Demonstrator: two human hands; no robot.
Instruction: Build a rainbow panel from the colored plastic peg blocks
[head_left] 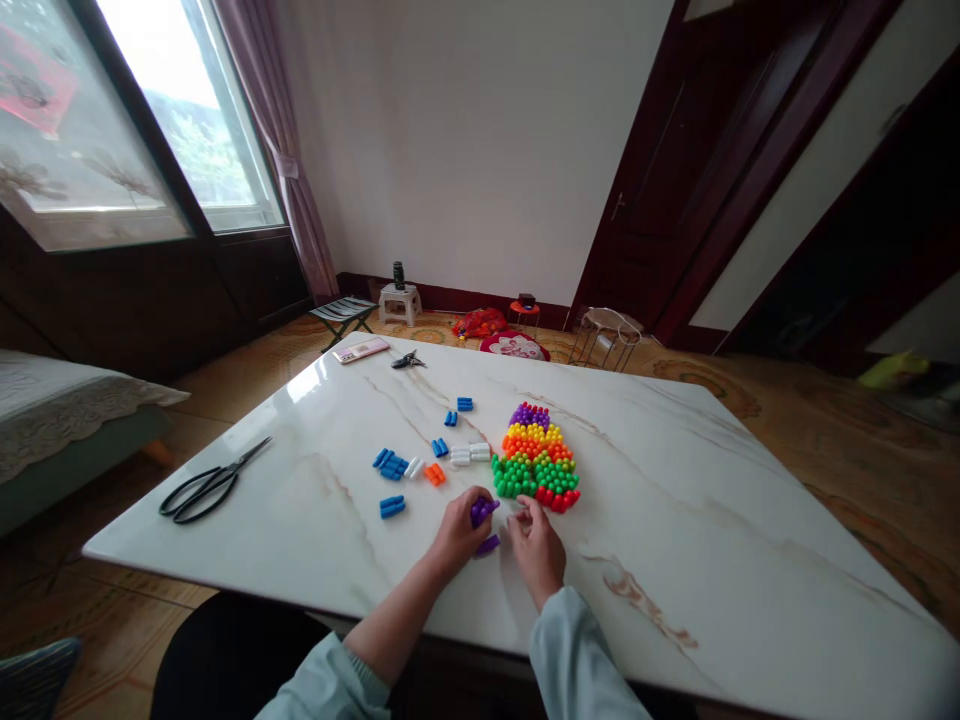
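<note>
My left hand (459, 530) is closed around purple plastic pegs (483, 511), with one more purple peg (488, 545) lying on the table just beneath it. My right hand (538, 546) rests beside it, fingers curled toward the near edge of a cluster of joined pegs (537, 459) banded purple, orange, yellow, green and red. What the right fingers pinch, if anything, is too small to see. Loose blue pegs (391, 465), white pegs (470, 454) and an orange peg (434, 474) lie left of the cluster on the white marble table (675, 560).
Black scissors (210, 484) lie at the table's left edge. A pink phone (361, 349) and a small dark tool (406, 360) sit at the far edge. Small stools (399, 302), a folding chair and a bed (60, 410) stand around the room.
</note>
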